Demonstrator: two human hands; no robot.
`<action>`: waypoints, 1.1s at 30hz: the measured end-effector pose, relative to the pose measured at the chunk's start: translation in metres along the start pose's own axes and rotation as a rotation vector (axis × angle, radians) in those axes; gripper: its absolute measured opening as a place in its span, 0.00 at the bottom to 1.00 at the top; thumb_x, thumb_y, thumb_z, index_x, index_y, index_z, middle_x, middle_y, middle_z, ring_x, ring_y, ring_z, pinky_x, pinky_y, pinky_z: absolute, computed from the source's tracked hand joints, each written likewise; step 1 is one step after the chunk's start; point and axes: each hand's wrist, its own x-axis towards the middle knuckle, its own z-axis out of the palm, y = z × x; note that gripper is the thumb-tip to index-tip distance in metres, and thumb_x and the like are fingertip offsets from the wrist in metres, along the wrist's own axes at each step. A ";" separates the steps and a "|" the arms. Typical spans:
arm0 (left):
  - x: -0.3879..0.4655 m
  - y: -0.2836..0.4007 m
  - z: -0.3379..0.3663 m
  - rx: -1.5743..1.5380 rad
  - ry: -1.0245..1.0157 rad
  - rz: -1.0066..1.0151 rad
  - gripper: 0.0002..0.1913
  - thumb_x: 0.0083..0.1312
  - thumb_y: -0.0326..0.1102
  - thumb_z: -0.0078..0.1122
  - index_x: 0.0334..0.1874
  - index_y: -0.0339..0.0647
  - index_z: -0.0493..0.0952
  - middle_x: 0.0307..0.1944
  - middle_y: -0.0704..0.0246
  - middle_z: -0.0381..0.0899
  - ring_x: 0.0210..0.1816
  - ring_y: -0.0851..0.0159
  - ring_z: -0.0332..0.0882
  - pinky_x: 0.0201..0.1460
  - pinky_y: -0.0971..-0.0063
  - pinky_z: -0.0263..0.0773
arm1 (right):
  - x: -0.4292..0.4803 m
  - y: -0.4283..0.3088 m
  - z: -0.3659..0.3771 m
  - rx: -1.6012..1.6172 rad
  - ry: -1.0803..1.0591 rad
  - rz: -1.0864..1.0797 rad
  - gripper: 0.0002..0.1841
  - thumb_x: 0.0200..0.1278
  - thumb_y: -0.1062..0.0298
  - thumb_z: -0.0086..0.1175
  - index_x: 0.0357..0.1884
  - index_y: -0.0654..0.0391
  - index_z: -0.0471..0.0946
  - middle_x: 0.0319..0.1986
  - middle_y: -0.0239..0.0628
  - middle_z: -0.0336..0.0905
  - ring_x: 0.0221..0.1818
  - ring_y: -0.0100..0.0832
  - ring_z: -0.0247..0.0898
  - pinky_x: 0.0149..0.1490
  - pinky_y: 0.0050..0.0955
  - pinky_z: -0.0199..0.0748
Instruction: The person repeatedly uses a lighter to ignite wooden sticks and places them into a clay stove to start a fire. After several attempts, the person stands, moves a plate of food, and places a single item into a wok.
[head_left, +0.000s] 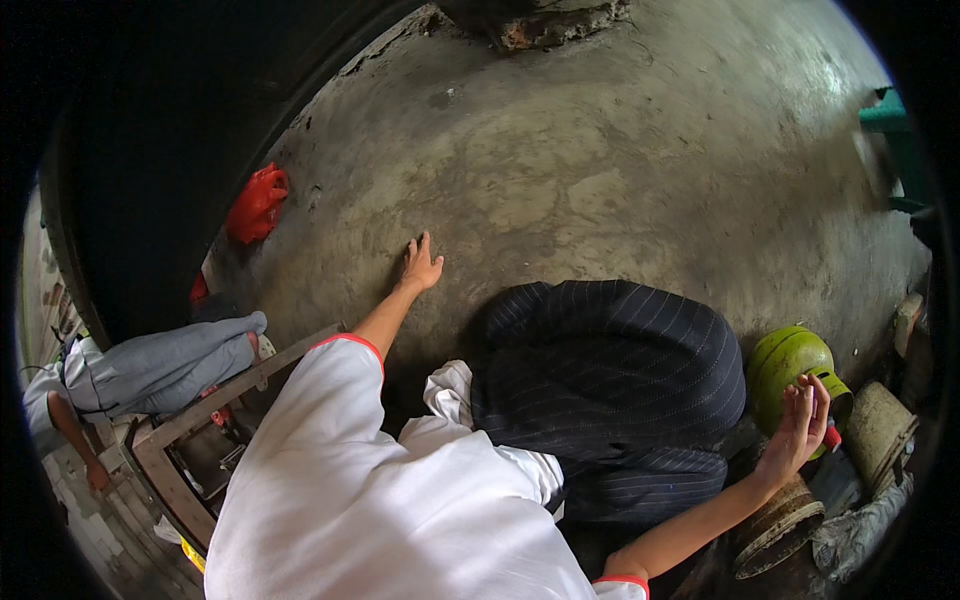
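My left hand (424, 268) reaches forward with its fingers apart, holding nothing. It is over the stained concrete floor (517, 202); whether it touches the surface I cannot tell. Out to the right is my right hand (796, 431), its fingers loosely bent and nothing visible in them. It is in front of a yellow-green gas cylinder (784, 364) and overlaps the collar; contact is unclear. A red piece (832, 438) shows beside that hand. My legs, in dark pinstriped trousers (615, 367), are folded in a crouch between the two hands.
A red plastic bag (259, 204) lies beside a large dark panel (165, 172). At left are a wooden frame (225, 394) and another person in grey trousers (172, 364). Dirty buckets (784, 529) and crumpled sheeting (862, 536) crowd the lower right; a green container (892, 139) stands farther up.
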 end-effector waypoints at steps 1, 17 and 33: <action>-0.002 -0.002 -0.001 0.001 -0.011 0.005 0.40 0.80 0.49 0.47 0.85 0.57 0.35 0.86 0.61 0.29 0.84 0.44 0.36 0.82 0.43 0.47 | 0.002 -0.001 0.003 0.001 -0.011 -0.006 0.14 0.78 0.68 0.54 0.58 0.64 0.78 0.50 0.40 0.81 0.48 0.27 0.79 0.58 0.28 0.79; -0.045 0.212 -0.017 -0.270 0.059 0.953 0.13 0.72 0.26 0.40 0.46 0.34 0.78 0.43 0.57 0.83 0.51 0.56 0.82 0.57 0.63 0.75 | -0.013 -0.002 0.018 0.022 0.030 -0.001 0.09 0.77 0.69 0.56 0.48 0.63 0.82 0.45 0.34 0.82 0.43 0.23 0.79 0.53 0.26 0.78; -0.042 0.252 -0.077 0.038 0.288 1.044 0.16 0.77 0.29 0.47 0.64 0.38 0.71 0.60 0.55 0.72 0.61 0.52 0.75 0.67 0.50 0.67 | -0.048 0.019 0.004 0.008 0.134 0.121 0.09 0.77 0.67 0.56 0.49 0.62 0.82 0.41 0.32 0.82 0.40 0.22 0.78 0.49 0.23 0.77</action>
